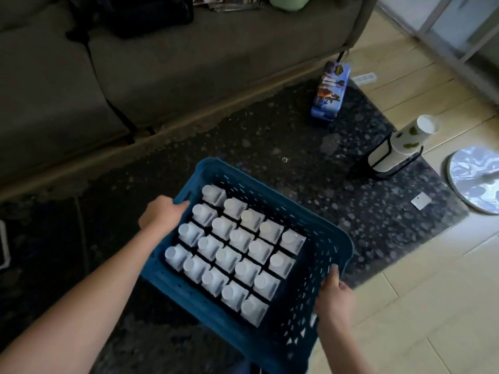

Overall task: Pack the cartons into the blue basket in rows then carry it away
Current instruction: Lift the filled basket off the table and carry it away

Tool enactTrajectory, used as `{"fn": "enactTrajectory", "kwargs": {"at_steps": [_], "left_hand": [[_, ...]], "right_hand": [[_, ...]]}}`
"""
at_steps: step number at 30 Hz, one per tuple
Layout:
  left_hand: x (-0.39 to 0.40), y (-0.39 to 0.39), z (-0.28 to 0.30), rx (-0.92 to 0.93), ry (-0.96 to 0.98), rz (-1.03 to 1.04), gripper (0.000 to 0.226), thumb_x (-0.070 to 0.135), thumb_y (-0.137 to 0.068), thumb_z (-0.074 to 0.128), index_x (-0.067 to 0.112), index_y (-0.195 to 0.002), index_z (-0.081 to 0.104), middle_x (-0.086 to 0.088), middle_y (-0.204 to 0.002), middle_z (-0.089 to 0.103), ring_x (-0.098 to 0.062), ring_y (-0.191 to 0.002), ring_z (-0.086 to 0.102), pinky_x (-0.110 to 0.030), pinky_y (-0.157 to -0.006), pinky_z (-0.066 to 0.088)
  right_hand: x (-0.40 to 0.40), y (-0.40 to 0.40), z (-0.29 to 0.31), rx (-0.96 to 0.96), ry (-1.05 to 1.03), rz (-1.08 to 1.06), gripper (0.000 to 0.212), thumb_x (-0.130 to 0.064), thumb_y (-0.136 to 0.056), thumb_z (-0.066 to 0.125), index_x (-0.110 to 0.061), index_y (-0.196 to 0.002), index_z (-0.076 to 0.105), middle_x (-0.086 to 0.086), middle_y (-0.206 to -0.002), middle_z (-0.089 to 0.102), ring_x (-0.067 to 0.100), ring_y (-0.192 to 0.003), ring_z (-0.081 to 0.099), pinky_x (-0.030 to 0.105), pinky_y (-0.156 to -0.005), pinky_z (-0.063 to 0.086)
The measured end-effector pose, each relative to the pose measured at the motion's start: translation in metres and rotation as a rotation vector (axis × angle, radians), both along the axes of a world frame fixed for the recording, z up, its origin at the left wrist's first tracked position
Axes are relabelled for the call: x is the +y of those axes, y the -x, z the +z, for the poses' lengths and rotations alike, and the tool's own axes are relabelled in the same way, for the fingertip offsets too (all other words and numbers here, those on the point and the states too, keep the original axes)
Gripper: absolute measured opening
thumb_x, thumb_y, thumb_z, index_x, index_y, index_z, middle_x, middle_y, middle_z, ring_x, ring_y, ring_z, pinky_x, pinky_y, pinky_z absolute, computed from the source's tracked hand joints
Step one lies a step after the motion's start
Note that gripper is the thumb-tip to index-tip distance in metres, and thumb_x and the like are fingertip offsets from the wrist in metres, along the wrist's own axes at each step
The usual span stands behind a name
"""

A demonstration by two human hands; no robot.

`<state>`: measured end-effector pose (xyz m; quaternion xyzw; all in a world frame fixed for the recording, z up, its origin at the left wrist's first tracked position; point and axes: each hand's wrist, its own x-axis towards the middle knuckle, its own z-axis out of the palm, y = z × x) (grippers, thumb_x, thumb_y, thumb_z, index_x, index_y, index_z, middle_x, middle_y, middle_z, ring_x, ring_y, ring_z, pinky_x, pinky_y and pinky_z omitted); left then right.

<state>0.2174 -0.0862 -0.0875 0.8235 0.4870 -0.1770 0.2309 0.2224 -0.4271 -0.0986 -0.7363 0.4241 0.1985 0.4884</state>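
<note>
Blue plastic, the basket (318,225) hung above the dark rug (270,136), our left hand (159,215) and right hand (333,295) curled over opposite rims, fingertips hidden, white-capped cartons (235,252) blurred in rows inside.

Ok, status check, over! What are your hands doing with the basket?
Left hand and right hand each grip an end of the blue basket. Cartons packed in rows inside. Cup holder stands ahead on the rug.

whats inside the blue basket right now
The blue basket holds white-capped cartons standing upright in rows, with a bare strip along its right side. The floor under the cartons is hidden.
</note>
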Motion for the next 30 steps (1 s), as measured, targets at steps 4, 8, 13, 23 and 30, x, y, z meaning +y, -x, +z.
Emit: {"fn": "enactTrajectory", "kwargs": {"at_steps": [4,8,13,23,30], "left_hand": [[-0.036,0.019,0.009,-0.095,0.162,0.106,0.044,0.048,-0.089,0.055,0.005,-0.092,0.065,-0.011,-0.087,0.066,-0.03,-0.078,0.063,-0.039,-0.072,0.055],[-0.071,0.022,0.04,-0.128,0.263,0.148,0.042,0.043,-0.088,0.059,0.003,-0.099,0.065,-0.012,-0.092,0.066,-0.03,-0.081,0.063,-0.036,-0.072,0.053],[-0.109,0.004,0.085,-0.143,0.373,0.074,0.045,0.042,-0.088,0.061,0.0,-0.104,0.062,-0.015,-0.097,0.066,-0.032,-0.087,0.063,-0.035,-0.074,0.052],[-0.215,-0.092,0.146,-0.242,0.407,-0.037,0.061,0.044,-0.085,0.064,-0.01,-0.113,0.06,-0.03,-0.113,0.062,-0.044,-0.101,0.061,-0.044,-0.083,0.051],[-0.32,-0.192,0.175,-0.311,0.422,0.037,0.056,0.039,-0.083,0.067,-0.005,-0.118,0.059,-0.029,-0.12,0.058,-0.047,-0.108,0.056,-0.051,-0.088,0.05]], "right_hand": [[-0.033,-0.017,0.018,-0.062,0.039,0.08,0.048,-0.043,-0.098,0.044,-0.015,-0.061,0.031,0.003,-0.054,0.03,0.015,-0.048,0.026,0.031,-0.049,0.021],[-0.072,-0.018,0.054,-0.051,0.102,0.147,0.048,-0.044,-0.098,0.042,-0.011,-0.064,0.04,0.004,-0.054,0.035,0.017,-0.049,0.031,0.031,-0.049,0.025],[-0.126,-0.011,0.088,-0.045,0.145,0.087,0.052,-0.048,-0.097,0.041,-0.003,-0.07,0.051,0.009,-0.054,0.043,0.02,-0.047,0.036,0.032,-0.05,0.029],[-0.235,-0.064,0.142,-0.134,0.18,0.049,0.051,-0.044,-0.099,0.037,-0.01,-0.062,0.044,0.006,-0.049,0.039,0.019,-0.047,0.038,0.033,-0.053,0.031],[-0.333,-0.164,0.182,-0.155,0.126,0.044,0.047,-0.041,-0.1,0.038,-0.009,-0.067,0.046,0.007,-0.054,0.039,0.019,-0.047,0.037,0.03,-0.049,0.032]]}}
